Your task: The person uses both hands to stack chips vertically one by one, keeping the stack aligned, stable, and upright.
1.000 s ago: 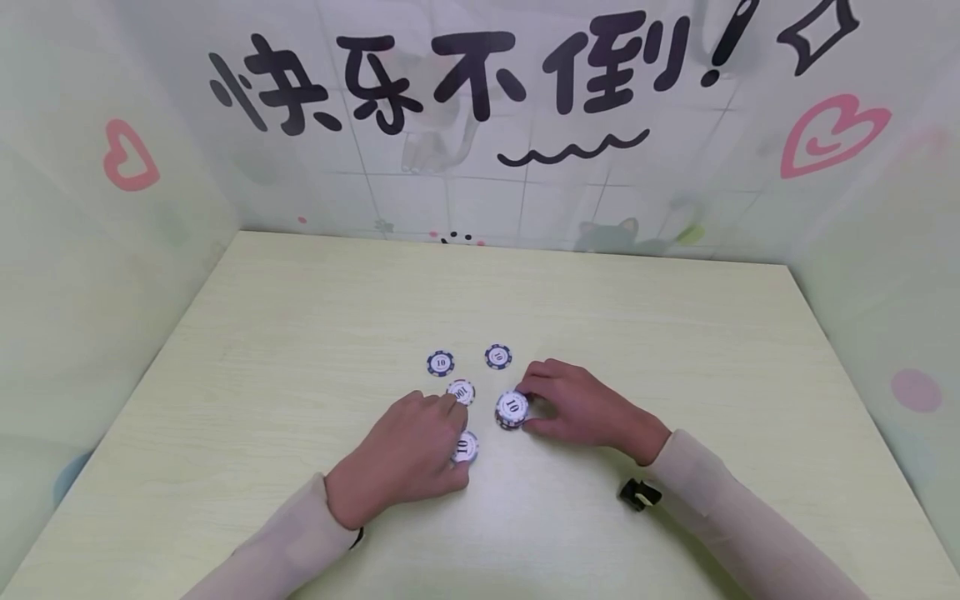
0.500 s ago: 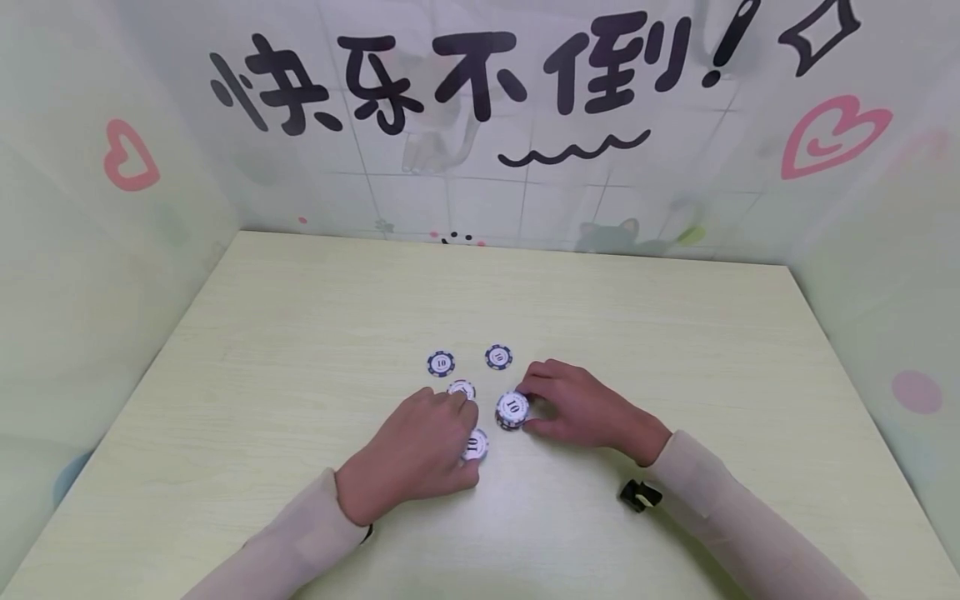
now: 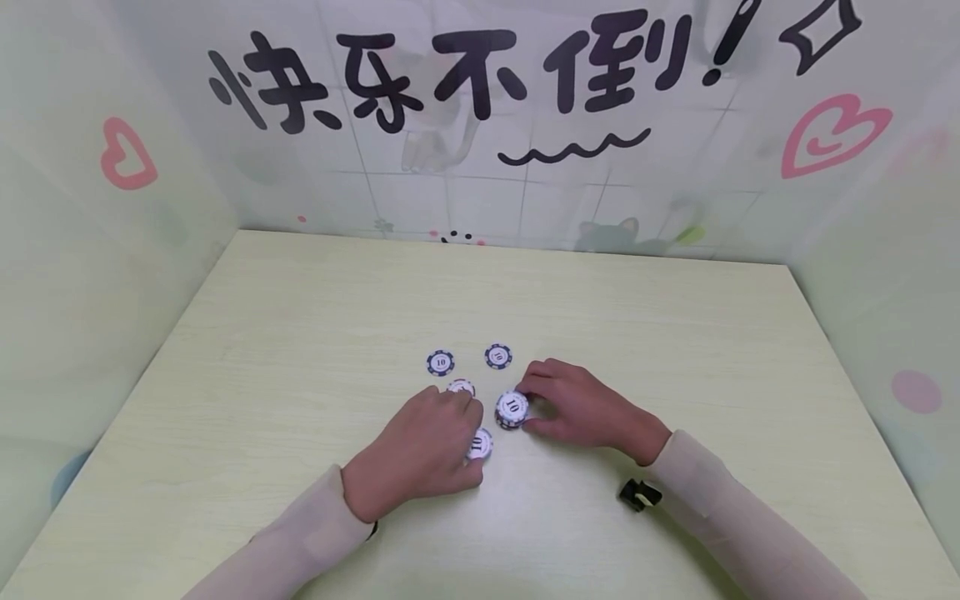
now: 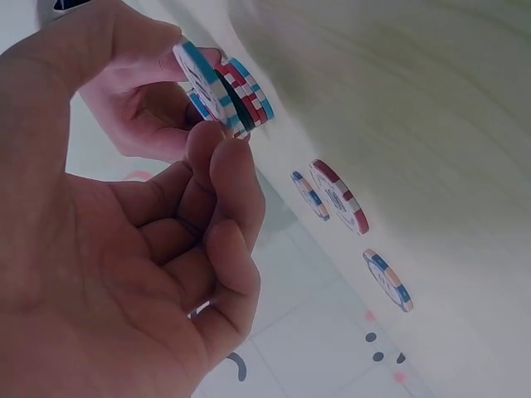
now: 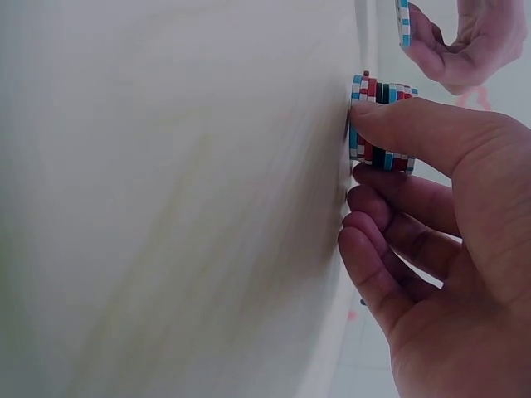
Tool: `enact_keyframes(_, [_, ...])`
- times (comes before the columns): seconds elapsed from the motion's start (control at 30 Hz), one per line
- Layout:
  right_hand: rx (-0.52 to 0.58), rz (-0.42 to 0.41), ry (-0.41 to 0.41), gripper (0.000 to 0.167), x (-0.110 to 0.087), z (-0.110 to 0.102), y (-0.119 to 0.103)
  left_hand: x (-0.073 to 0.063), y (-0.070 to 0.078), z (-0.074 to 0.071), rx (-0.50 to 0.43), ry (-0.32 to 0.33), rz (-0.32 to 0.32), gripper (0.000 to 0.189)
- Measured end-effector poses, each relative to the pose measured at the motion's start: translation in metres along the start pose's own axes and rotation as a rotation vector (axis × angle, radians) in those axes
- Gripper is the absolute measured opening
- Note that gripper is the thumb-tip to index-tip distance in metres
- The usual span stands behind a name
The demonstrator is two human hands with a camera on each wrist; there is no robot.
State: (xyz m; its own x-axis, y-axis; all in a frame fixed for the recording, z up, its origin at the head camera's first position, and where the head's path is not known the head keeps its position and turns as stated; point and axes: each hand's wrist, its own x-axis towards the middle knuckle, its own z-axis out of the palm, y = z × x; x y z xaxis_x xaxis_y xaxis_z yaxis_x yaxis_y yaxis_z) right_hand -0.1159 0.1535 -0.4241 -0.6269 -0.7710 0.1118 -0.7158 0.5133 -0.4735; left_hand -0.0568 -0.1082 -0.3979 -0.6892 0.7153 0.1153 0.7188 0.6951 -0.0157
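Observation:
My left hand [image 3: 423, 446] pinches a light-blue and white poker chip [image 3: 481, 444] marked 10 between thumb and fingers; the left wrist view shows the chip [image 4: 203, 81] tilted on its edge. Just to the right, a stack of poker chips [image 3: 512, 410] stands on the table, with another 10 chip on top. My right hand [image 3: 577, 404] holds this stack at its side, thumb and index finger round it. Blue, red and dark edges show on the stack [image 5: 382, 124] in the right wrist view. A red-edged chip [image 4: 338, 196] lies flat, partly covered by my left hand in the head view.
Two dark-blue chips lie flat beyond the hands, one chip at left [image 3: 440, 362] and one chip at right [image 3: 498, 357]. A small black object [image 3: 640, 495] is by the right sleeve. Printed fabric walls [image 3: 480, 200] border the table at the back and sides.
My left hand has moved a little to the right with its chip, closer to the stack. The right hand and the stack have stayed in place.

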Motion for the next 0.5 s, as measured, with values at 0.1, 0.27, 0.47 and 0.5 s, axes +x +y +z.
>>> enact_keyframes(0.1, [-0.002,0.003,-0.003,0.033,-0.0001,0.0007,0.0011,0.0013,-0.0003,0.0,0.009,0.009,0.005,0.032])
enact_keyframes(0.27, [0.001,0.013,-0.009,0.032,0.0002,0.0012,0.002,0.0046,-0.0009,-0.0001,0.015,0.025,0.006,0.032])
enact_keyframes(0.47, [0.006,0.008,-0.009,0.031,0.0001,0.0013,0.0016,0.0089,-0.0015,-0.0013,0.011,0.016,0.013,0.031])
enact_keyframes(0.5, [0.005,0.005,-0.008,0.031,0.0,0.0013,0.0015,0.0096,-0.0018,-0.0014,0.012,0.015,0.015,0.031])
